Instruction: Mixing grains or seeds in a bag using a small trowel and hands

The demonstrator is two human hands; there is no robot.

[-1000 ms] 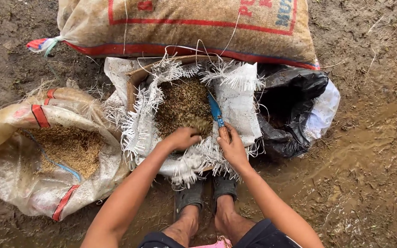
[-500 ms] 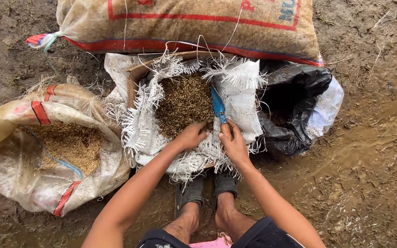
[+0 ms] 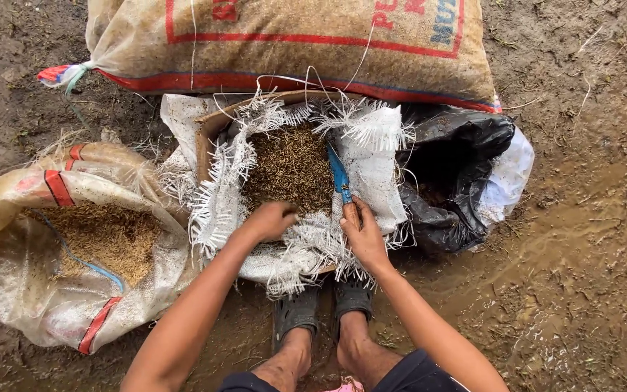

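Under the left hand, curled into dark grain, lies a frayed sack; beside it, the right hand grips a blue tool.

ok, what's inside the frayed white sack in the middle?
The frayed white sack holds dark brown grain. The left hand rests at its near edge; a blue blade lies beside it. How deep the grain goes is hidden.

Open sack crowds the left, black bag the right, full sack blocks the far side; bare mud near right
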